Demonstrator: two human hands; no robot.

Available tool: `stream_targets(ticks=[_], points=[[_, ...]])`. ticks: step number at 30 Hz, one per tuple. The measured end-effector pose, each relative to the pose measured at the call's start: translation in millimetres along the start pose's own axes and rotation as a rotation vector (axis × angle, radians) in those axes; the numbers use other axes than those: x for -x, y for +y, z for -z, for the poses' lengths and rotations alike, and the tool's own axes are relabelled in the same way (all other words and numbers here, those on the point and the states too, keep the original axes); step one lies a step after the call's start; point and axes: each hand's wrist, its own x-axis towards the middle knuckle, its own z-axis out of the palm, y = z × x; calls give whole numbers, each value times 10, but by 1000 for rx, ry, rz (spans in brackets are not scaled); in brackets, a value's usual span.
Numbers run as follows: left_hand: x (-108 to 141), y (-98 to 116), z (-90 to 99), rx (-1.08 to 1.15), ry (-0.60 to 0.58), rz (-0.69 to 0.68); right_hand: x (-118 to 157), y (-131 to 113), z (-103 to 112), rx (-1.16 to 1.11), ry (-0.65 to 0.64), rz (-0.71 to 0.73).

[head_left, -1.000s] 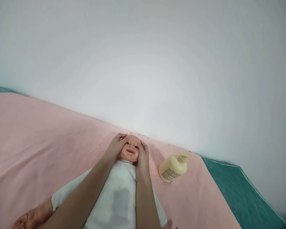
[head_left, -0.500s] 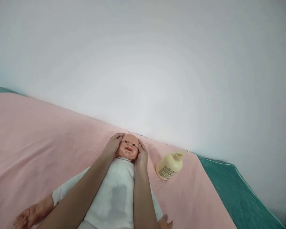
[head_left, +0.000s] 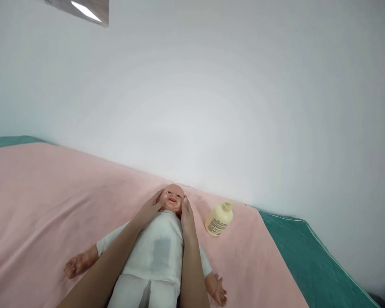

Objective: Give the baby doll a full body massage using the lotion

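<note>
A baby doll [head_left: 162, 231] in a white top and white trousers lies on its back, face up, with its arms spread out. My left hand [head_left: 150, 210] lies along the side of its head at the left, fingers stretched over the cheek and temple. On the opposite side, my right hand [head_left: 188, 219] rests flat against the cheek with straight fingers. Neither hand grips anything; both touch the head. My forearms run along the doll's body and partly cover its arms. A pale yellow bottle [head_left: 218, 220] with a printed label stands to the right of the head.
A pink sheet [head_left: 67, 184] with creases at the left lies under the doll. Green cloth [head_left: 291, 244] shows beyond it at the right and far left. A pale wall [head_left: 195, 107] rises behind, with a shiny dark-edged object [head_left: 86, 12] high at the left.
My left hand has slid down from the temple toward the cheek, and my right hand has also shifted lower. The view has tilted up and drawn back, showing more of the doll.
</note>
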Motion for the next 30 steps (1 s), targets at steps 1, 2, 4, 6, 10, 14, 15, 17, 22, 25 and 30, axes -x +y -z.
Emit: stream_targets(ticks=[1, 2, 4, 6, 10, 14, 15, 17, 22, 25, 30], points=[[13, -17, -3, -25, 17, 10, 53, -34, 15, 45, -15, -22], [12, -47, -6, -42, 41, 27, 99, -55, 25, 89, -25, -40], [-19, -135, -9, -52, 47, 48, 164, -57, 28, 133, -26, -34], [-60, -234, -10, -47, 20, 35, 191, -8, 12, 135, -11, 9], [-110, -371, 0, -108, 25, -34, 164, 134, -24, 167, 32, 90], [-106, -377, 12, -122, 29, -26, 134, 146, -18, 213, 20, 88], [-101, -364, 12, -110, 26, -14, 132, 125, -11, 223, 7, 82], [-91, -329, 11, -96, 24, 1, 128, 76, 3, 238, -18, 66], [-75, -257, 19, -106, 62, 9, 94, 73, 6, 217, -22, 26], [-72, -242, 29, -120, 75, 27, 75, 137, 4, 207, 44, 50], [-83, -263, 50, -185, 53, 43, 72, 122, 40, 266, 17, 29]])
